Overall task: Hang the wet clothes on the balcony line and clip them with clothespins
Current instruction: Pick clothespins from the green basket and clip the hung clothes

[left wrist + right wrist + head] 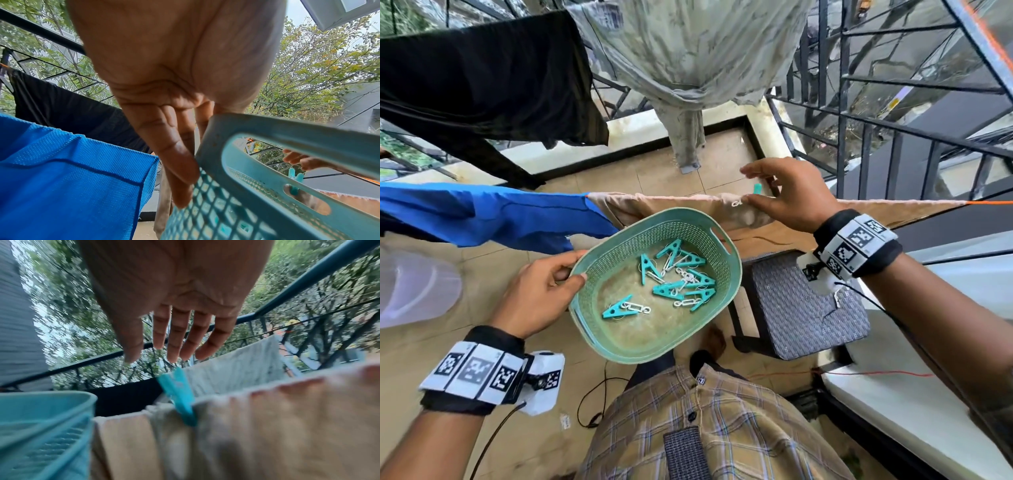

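On the railed balcony, my left hand (541, 291) grips the rim of the peg basket (726, 281), spare pegs (678, 274) loose inside. The tan garment (671, 202) hangs on the line (989, 202); my right hand (787, 197) hovers open-fingered above the teal clothespin (180, 395) clamping it. I'd check its bite before taking another.

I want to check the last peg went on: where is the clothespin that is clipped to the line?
In the right wrist view the teal clothespin grips the top edge of the beige cloth, just below the open right hand, with the basket to its left.
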Tool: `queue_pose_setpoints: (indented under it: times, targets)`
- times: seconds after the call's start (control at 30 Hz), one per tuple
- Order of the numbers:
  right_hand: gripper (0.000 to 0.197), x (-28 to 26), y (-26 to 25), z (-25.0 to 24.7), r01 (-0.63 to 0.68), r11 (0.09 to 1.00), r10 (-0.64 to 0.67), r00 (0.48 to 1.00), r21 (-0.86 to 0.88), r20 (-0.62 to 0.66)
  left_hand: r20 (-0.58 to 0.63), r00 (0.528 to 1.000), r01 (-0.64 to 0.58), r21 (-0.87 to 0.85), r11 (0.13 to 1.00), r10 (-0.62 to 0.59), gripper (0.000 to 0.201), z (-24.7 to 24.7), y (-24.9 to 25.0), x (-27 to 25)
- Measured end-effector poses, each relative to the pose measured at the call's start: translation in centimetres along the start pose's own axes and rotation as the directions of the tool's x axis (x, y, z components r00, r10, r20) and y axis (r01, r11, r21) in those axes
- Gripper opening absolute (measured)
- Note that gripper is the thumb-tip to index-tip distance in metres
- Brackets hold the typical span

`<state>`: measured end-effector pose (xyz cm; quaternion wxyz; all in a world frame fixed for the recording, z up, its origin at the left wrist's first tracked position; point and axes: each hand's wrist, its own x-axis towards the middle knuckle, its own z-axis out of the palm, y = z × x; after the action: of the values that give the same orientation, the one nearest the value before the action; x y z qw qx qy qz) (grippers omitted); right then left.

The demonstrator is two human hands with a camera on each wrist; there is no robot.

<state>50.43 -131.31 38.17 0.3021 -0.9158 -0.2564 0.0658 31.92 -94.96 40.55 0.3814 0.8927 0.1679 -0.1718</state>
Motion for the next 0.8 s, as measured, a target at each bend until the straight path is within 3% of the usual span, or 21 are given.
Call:
queue_pose_setpoints:
  times: [0.07,0.13,0.2,0.27,0.4,0.5,0.6,0.8]
  targets:
    - [0.028,0.1,-3.3,0.3,0.068,0.995,-0.070,0.997,0.078,0.020,-0.018,1.000,0.004,0.003,1.000,-0.004,0.044,-0.2,0.1,-0.4]
    - [0.022,0.4,-7.0,1.3,0.128,0.985,-0.145,0.979,0.120,0.143,-0.048,0.999,0.000,0.001,1.000,0.000,0.045,-0.4,-0.1,-0.8]
    - [0.020,0.8,-10.8,2.7,0.209,0.972,-0.231,0.927,0.106,0.294,-0.069,0.998,-0.011,-0.016,1.000,0.010,0.044,-0.7,-0.4,-1.2]
    - [0.021,1.7,-14.7,4.6,0.305,0.951,-0.295,0.842,0.052,0.451,-0.072,0.997,-0.026,-0.024,0.999,0.025,0.038,-1.3,-0.9,-1.5]
    - [0.038,3.3,-20.9,10.1,0.497,0.867,-0.299,0.592,-0.047,0.748,-0.075,0.996,-0.037,0.018,0.999,0.039,0.037,-3.0,-2.3,-1.9]
    - [0.044,4.2,-24.7,13.5,0.627,0.771,-0.286,0.497,-0.111,0.819,-0.124,0.992,-0.026,0.023,0.999,0.029,0.037,-4.9,-3.6,-2.9]
    - [0.049,4.9,-27.4,16.1,0.696,0.701,-0.265,0.458,-0.157,0.849,-0.162,0.986,-0.036,0.024,0.999,0.040,0.037,-6.5,-5.5,-3.6]
    - [0.060,6.0,-31.2,20.8,0.738,0.651,-0.182,0.378,-0.177,0.908,-0.195,0.981,-0.013,0.022,1.000,0.017,0.041,-8.5,-9.6,-4.7]
